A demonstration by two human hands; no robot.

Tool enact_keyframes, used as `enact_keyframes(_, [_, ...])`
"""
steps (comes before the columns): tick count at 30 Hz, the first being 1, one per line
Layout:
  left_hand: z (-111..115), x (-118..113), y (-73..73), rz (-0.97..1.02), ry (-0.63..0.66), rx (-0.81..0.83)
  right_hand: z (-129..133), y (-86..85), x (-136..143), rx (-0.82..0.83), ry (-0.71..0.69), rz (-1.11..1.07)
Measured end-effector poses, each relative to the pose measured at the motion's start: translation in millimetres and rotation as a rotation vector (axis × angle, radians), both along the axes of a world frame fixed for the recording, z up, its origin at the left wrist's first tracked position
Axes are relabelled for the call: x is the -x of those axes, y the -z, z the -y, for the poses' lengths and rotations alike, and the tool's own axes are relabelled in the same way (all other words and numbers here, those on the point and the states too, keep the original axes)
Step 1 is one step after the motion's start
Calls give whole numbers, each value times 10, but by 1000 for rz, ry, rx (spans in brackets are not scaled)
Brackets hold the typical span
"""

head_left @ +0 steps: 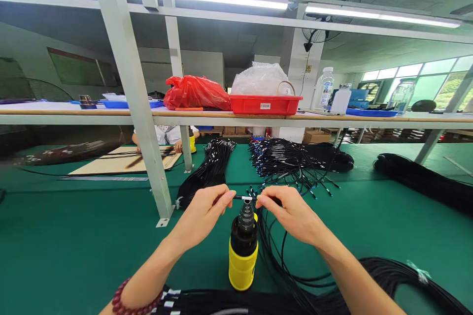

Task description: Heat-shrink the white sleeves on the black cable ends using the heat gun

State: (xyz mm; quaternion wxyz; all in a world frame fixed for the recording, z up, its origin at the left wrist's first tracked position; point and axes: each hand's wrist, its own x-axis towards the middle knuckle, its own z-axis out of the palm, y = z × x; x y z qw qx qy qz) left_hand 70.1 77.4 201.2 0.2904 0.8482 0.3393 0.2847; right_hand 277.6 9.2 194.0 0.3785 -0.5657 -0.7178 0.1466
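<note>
A short stretch of black cable with a white label (247, 198) is held level between my two hands. My left hand (203, 211) pinches it on the left of the label, and my right hand (293, 214) grips it on the right. Directly beneath the label stands an upright yellow and black heat gun (243, 262), its nozzle pointing up; whether the cable touches the nozzle I cannot tell. Loose black cables (279, 256) run down from near my right hand. Along the front edge lies a bundle of black cables with white labels (172, 299).
Farther back on the green table (199, 251) lie several black cable bundles (281, 155). A white shelf post (136, 83) rises at left. The shelf holds a red tray (266, 104) and bottles (327, 88). Across the table, a person's hand (178, 146) is beside a board (121, 161).
</note>
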Motion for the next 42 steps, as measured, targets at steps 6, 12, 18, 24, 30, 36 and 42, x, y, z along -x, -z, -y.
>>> enact_keyframes(6, [29, -5, -26, 70, 7, -6, -36, 35, -6, -43, 13, -87])
enact_keyframes(12, [13, -7, -27, 40, -12, 20, -25, 21, 28, -51, 11, -105])
enact_keyframes(18, [11, 4, -9, 64, 5, 18, -24, 19, 36, -55, 10, -133])
enact_keyframes(24, [15, -24, -1, 131, -11, -11, -42, 37, 52, -85, 36, -222])
enact_keyframes(30, [-9, -22, 26, 91, -48, 13, -136, 88, -10, -75, 131, -208])
enact_keyframes(36, [-119, 210, 437, -18, -112, 27, -535, 676, -470, -46, 399, -162])
enact_keyframes(42, [-145, 785, 1720, -355, -232, 161, -543, 1828, -739, 171, 555, -204])
